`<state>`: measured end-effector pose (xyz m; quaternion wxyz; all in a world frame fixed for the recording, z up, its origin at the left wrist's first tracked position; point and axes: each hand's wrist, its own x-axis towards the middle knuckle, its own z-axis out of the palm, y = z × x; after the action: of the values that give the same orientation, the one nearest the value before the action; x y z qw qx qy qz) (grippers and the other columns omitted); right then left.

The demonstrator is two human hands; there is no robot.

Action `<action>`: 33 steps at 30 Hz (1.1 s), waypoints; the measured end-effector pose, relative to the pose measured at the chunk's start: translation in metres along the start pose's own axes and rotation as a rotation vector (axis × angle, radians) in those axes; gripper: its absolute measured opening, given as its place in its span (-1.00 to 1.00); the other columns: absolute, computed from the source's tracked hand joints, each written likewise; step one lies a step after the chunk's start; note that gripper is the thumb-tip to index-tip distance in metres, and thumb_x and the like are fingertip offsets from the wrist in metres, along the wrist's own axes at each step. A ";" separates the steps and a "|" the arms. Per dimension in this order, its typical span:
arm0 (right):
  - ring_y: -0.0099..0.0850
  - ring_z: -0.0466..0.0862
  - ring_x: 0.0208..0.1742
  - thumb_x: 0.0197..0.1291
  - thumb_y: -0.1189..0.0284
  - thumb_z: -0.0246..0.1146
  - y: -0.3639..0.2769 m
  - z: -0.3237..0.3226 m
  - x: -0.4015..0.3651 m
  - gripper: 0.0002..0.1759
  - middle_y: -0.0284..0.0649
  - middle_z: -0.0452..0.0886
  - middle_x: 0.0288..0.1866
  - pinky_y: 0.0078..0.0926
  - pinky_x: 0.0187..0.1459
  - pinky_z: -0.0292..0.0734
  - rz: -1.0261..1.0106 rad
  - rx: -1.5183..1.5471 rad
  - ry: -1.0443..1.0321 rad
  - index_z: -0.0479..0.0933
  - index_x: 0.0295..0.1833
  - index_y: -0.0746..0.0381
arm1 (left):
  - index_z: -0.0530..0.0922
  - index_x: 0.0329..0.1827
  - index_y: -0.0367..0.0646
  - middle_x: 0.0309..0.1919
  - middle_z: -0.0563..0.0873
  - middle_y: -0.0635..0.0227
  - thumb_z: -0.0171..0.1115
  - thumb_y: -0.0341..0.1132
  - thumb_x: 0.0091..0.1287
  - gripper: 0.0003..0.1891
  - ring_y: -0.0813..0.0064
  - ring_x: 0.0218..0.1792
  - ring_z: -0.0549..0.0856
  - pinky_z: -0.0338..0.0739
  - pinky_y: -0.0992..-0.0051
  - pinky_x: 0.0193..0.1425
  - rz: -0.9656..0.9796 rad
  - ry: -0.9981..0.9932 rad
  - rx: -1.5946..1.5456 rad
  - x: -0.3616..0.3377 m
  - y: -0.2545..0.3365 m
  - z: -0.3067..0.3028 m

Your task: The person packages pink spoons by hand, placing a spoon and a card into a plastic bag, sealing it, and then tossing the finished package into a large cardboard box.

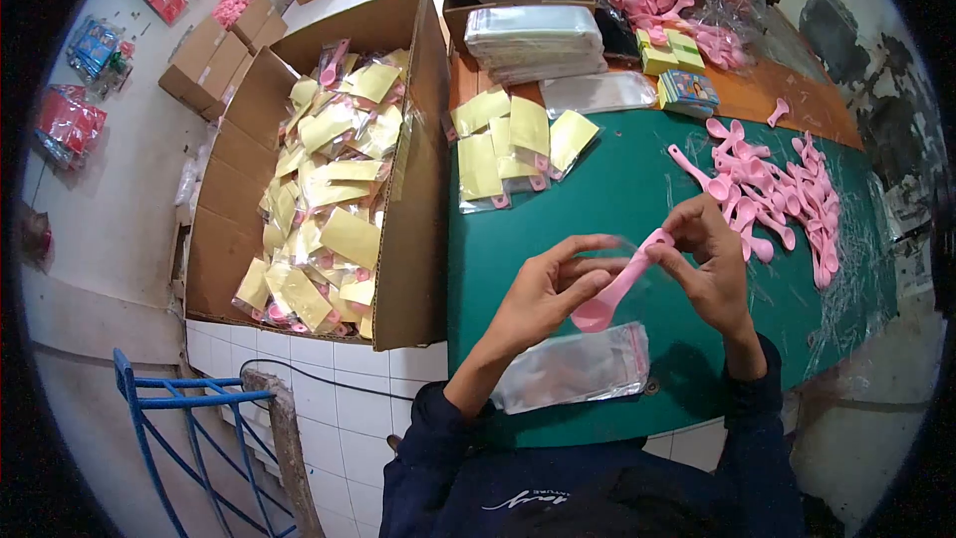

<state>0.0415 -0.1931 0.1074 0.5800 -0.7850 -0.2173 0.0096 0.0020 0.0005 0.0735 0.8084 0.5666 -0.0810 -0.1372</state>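
A pink spoon (619, 286) is held slantwise over the table, its bowl pointing down to the left. My right hand (712, 264) pinches the end of its handle between thumb and fingers. Curled at the spoon's left edge, my left hand (548, 291) has its thumb and fingertips against it. A faint, blurred clear film seems to lie by those fingertips; I cannot make out its shape. Below the hands, a stack of clear plastic bags (573, 371) lies on the green table (597, 189) near its front edge.
Loose pink spoons (762, 189) lie in a pile at right. Packed spoons with yellow cards (508, 144) lie at back left. Left of the table, a large carton (416, 199) holds many more packs. Bag stacks (533, 40) and small card stacks (687, 90) stand at the back.
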 end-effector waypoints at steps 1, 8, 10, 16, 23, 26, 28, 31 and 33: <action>-0.61 0.59 -0.35 0.08 0.56 0.31 0.001 -0.001 0.003 -0.74 -0.24 0.57 -0.40 -0.65 -0.30 0.51 0.003 0.037 0.040 0.34 -0.19 0.29 | 0.42 0.15 -0.32 -0.09 0.65 0.20 0.01 -0.24 0.41 -0.63 0.47 -0.07 0.62 0.46 0.53 0.08 0.027 0.012 0.030 0.002 0.000 0.000; -0.45 0.58 -0.20 0.17 0.18 0.17 0.011 -0.004 0.021 -0.64 -0.19 0.57 -0.19 -0.51 -0.16 0.49 -0.268 -0.036 -0.200 0.51 -0.22 0.30 | 0.56 -0.04 -0.37 -0.29 0.71 0.33 -0.07 -0.24 0.45 -0.65 0.69 -0.27 0.58 0.48 0.62 -0.16 -0.095 -0.093 0.192 0.006 -0.010 -0.019; -0.37 0.54 -0.06 0.23 -0.10 0.03 0.016 -0.006 0.039 -0.39 -0.13 0.54 -0.02 -0.41 -0.05 0.47 -0.445 -0.069 -0.460 0.59 -0.27 0.30 | 0.55 0.00 -0.35 -0.21 0.70 0.29 -0.10 -0.23 0.46 -0.65 0.63 -0.24 0.61 0.49 0.61 -0.17 -0.068 -0.055 0.142 0.007 -0.015 -0.022; -0.32 0.60 -0.06 0.22 0.23 0.14 0.153 -0.122 0.198 -0.61 -0.09 0.61 -0.11 -0.40 -0.03 0.46 -0.030 -0.585 0.240 0.53 -0.07 0.35 | 0.53 0.07 -0.29 -0.11 0.67 0.23 -0.09 -0.25 0.46 -0.67 0.52 -0.13 0.65 0.53 0.55 -0.05 -0.033 0.013 0.051 -0.001 -0.009 -0.025; -0.02 0.60 -0.14 0.05 0.27 0.24 0.205 -0.150 0.202 -0.69 0.07 0.61 -0.23 -0.11 -0.18 0.47 0.253 -0.953 0.476 0.59 -0.16 0.25 | 0.57 -0.02 -0.32 -0.08 0.67 0.22 -0.04 -0.31 0.43 -0.71 0.49 -0.07 0.63 0.53 0.54 -0.04 0.155 -0.064 0.182 -0.006 -0.005 -0.026; 0.04 0.58 -0.16 0.06 0.35 0.24 0.211 -0.142 0.197 -0.74 0.08 0.59 -0.24 -0.08 -0.18 0.47 0.068 -1.079 0.669 0.58 -0.18 0.27 | 0.57 -0.03 -0.34 -0.09 0.67 0.22 -0.05 -0.31 0.43 -0.70 0.49 -0.08 0.64 0.54 0.54 -0.04 0.092 -0.021 0.121 -0.003 -0.010 -0.027; -0.19 0.62 -0.29 0.06 0.45 0.24 0.215 -0.146 0.194 -0.80 -0.06 0.59 -0.23 -0.24 -0.28 0.50 -0.098 -0.900 0.580 0.53 -0.19 0.30 | 0.54 0.01 -0.33 -0.11 0.67 0.22 -0.07 -0.30 0.45 -0.70 0.50 -0.11 0.65 0.56 0.59 -0.12 0.085 0.027 0.125 -0.002 -0.010 -0.026; -0.41 0.60 -0.33 0.10 0.49 0.23 0.128 -0.100 0.158 -0.83 -0.19 0.58 -0.20 -0.44 -0.39 0.51 -0.052 -0.323 0.248 0.47 -0.18 0.28 | 0.52 0.04 -0.30 -0.16 0.68 0.22 -0.09 -0.27 0.46 -0.68 0.55 -0.14 0.66 0.55 0.68 -0.25 -0.011 0.084 0.078 0.001 -0.008 -0.027; -0.58 0.57 -0.34 0.15 0.53 0.20 0.066 -0.063 0.111 -0.87 -0.30 0.57 -0.25 -0.64 -0.49 0.48 0.007 0.051 0.029 0.43 -0.18 0.27 | 0.51 0.04 -0.33 -0.15 0.68 0.18 -0.12 -0.25 0.47 -0.66 0.49 -0.14 0.67 0.54 0.57 -0.09 -0.046 0.077 0.088 0.005 -0.009 -0.029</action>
<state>0.1805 -0.2262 0.0943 0.6029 -0.7708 -0.2060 0.0059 0.0141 0.0217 0.0546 0.7819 0.6082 -0.0428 -0.1300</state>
